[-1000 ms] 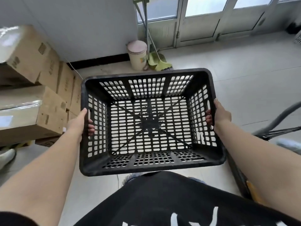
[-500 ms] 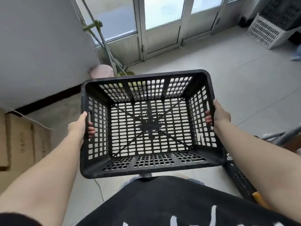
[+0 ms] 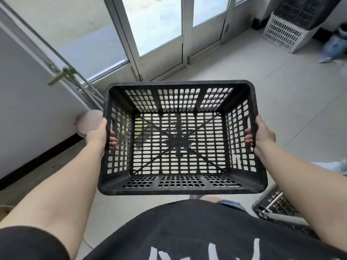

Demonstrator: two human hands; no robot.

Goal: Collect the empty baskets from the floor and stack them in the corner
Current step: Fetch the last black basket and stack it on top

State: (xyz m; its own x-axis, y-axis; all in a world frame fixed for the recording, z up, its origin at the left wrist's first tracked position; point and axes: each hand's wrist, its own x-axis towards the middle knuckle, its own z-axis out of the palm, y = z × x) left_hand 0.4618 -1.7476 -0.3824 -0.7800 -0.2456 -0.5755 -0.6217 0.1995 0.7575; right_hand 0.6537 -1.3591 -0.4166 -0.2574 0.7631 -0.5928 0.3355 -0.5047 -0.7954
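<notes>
An empty black plastic basket (image 3: 179,188) with slotted walls and floor is held level in front of my waist, above the tiled floor. My left hand (image 3: 98,134) grips its left short wall, fingers hooked through the handle slot. My right hand (image 3: 262,135) grips the right short wall the same way. A white slotted basket (image 3: 283,33) stands in the far right corner with a dark basket (image 3: 304,10) stacked in it. Part of another black basket (image 3: 272,201) lies on the floor under my right forearm.
A grey wall runs along the left, with a pink-lidded bin (image 3: 88,124) and leaning broom handles (image 3: 62,76) beside it. Glass doors (image 3: 159,30) fill the far side. A person's legs in jeans (image 3: 333,47) show at the far right edge.
The view has swung right and away from the cardboard boxes, bringing the doors and the far corner baskets closer. Both hands keep the same grip on the black basket.
</notes>
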